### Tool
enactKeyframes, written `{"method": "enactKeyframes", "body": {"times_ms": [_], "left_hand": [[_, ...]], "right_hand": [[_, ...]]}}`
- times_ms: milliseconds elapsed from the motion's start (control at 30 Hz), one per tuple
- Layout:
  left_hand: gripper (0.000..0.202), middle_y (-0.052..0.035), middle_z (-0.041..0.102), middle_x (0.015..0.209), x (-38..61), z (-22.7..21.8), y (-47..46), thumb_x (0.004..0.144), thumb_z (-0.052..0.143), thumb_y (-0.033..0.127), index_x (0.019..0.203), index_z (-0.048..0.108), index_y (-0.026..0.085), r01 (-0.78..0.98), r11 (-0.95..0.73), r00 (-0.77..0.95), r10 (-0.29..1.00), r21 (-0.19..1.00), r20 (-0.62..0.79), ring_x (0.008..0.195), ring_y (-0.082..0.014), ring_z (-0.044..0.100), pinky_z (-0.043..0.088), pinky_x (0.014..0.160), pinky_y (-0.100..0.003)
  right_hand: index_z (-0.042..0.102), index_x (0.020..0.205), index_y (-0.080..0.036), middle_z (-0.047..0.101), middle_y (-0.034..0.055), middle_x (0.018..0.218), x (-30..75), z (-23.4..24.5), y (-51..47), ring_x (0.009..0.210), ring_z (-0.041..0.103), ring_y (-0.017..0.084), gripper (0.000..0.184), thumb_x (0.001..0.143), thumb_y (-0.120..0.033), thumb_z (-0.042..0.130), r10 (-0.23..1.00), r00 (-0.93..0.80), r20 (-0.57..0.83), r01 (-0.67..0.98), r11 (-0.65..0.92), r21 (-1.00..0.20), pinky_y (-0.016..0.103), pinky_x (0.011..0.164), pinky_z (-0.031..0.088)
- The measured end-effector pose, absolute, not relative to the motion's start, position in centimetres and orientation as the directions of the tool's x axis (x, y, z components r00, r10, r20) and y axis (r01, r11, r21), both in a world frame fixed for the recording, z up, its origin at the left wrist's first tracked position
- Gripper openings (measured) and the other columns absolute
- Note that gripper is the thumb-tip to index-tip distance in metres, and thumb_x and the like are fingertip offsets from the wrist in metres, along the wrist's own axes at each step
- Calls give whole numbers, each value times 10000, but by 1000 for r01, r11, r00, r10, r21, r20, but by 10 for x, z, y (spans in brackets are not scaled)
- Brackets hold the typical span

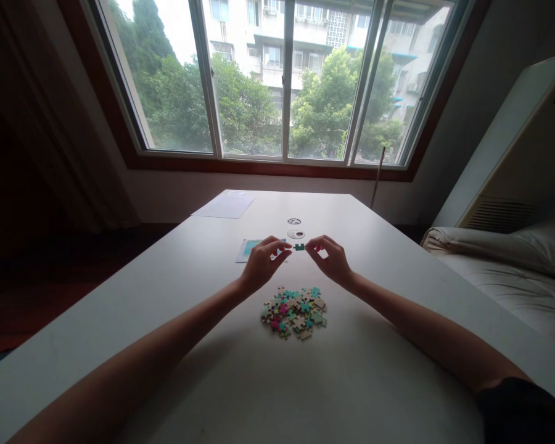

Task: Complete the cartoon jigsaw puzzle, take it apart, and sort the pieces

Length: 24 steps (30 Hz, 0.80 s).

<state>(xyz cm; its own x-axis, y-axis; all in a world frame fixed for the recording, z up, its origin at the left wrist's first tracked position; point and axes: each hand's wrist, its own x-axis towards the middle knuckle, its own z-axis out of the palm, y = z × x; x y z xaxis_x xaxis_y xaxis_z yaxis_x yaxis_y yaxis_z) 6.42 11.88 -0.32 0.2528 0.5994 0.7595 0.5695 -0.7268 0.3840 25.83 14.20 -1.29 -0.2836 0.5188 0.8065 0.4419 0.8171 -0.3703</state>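
A small teal puzzle piece [299, 247] is held in the air between both hands, above the white table [166, 320]. My left hand [261, 263] pinches its left side and my right hand [332, 258] pinches its right side, fingers closed on it. A hint of red shows by the fingertips of each hand; what it is cannot be made out. Just nearer to me lies a loose pile of several puzzle pieces [295, 312] in teal, pink, yellow and beige.
A printed sheet [246, 250] lies partly under my left hand. Two small round objects [295, 234] sit beyond the hands, and a pale paper [224, 205] lies at the far left of the table. A bed with a pillow [499, 246] stands right; a window behind.
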Motion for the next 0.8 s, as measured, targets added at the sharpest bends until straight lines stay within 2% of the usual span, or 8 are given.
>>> {"method": "enactKeyframes", "body": {"times_ms": [300,800], "left_hand": [[109,-16,566,736,67,-3,115,803,527,226,788,612,159,571,-746,257,559,343,788,611,-83,512,440,541,-188],[121,-19,541,762,70,-6,113,836,468,217,787,560,155,574,-738,260,575,355,775,631,-93,488,417,579,-215]], "right_hand": [[553,802,-190,570,27,753,256,-13,138,647,513,113,71,802,-238,501,500,-299,813,415,835,-361,264,627,461],[594,836,-185,582,37,769,258,-12,138,677,531,116,93,796,-221,518,455,-345,821,386,866,-318,261,627,473]]}}
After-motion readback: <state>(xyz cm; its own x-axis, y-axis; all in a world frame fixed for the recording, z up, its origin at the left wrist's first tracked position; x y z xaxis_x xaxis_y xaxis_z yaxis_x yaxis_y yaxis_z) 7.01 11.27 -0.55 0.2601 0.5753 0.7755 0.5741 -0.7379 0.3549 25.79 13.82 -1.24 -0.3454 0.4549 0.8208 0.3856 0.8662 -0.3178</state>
